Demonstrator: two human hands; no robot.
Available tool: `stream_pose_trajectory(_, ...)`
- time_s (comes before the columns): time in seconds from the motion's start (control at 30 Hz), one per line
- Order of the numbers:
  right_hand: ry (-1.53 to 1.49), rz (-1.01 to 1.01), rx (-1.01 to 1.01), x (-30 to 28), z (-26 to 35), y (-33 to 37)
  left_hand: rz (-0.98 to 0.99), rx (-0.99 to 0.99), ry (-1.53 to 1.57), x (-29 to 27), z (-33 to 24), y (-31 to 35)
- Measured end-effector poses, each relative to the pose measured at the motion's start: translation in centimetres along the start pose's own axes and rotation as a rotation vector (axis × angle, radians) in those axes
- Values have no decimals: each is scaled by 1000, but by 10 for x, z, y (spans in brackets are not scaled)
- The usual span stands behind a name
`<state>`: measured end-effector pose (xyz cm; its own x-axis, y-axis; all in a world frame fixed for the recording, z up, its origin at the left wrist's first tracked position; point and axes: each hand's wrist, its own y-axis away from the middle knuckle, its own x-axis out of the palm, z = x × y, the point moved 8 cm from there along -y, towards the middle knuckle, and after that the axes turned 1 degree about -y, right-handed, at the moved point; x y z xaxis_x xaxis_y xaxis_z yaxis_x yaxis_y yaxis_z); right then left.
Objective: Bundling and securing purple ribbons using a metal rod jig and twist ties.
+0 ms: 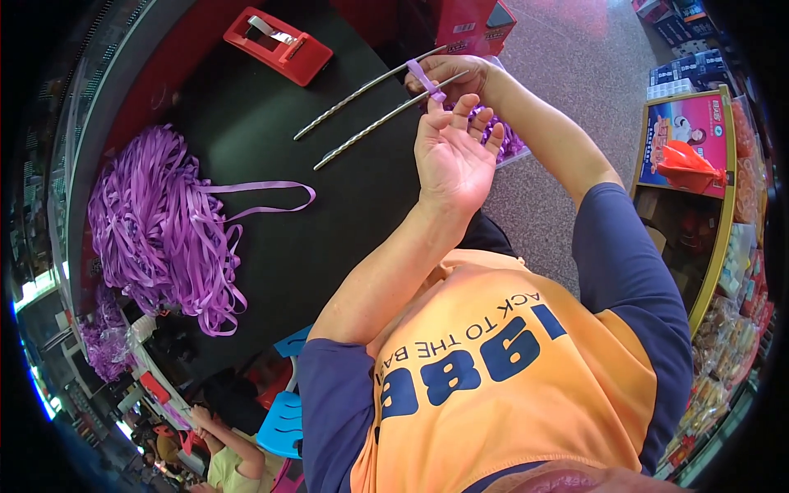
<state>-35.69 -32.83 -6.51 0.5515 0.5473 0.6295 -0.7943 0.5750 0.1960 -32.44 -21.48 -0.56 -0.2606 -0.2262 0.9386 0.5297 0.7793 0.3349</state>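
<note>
Head view: right hand [462, 65] partly hidden behind purple ribbon [422, 77].

Toward 12 o'clock, 2 silver rods [362, 138] carry a spiral pattern, and the ribbon strip [421, 76] touching them is light purple. The ribbon heap [156, 238] at 9 o'clock is purple, against a black tabletop [279, 255]. The tape dispenser [311, 66] at 11 o'clock is red; the floor [559, 123] at 2 o'clock is speckled grey. The wearer's shirt [542, 411], toward 5 o'clock, is yellow-orange with dark-blue print and navy sleeves [633, 255]. At 7 o'clock, the stool [279, 423] is bright blue.
</note>
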Motion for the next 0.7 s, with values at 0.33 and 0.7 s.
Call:
stream_pose_trajectory(0.33, 296, -329, 34, -10, -7, 5, -19, 28, -3, 0, -1, 1)
stream_pose_trajectory(0.7, 1491, -527, -400, 82, 123, 73, -19, 10, 9, 0, 1, 0)
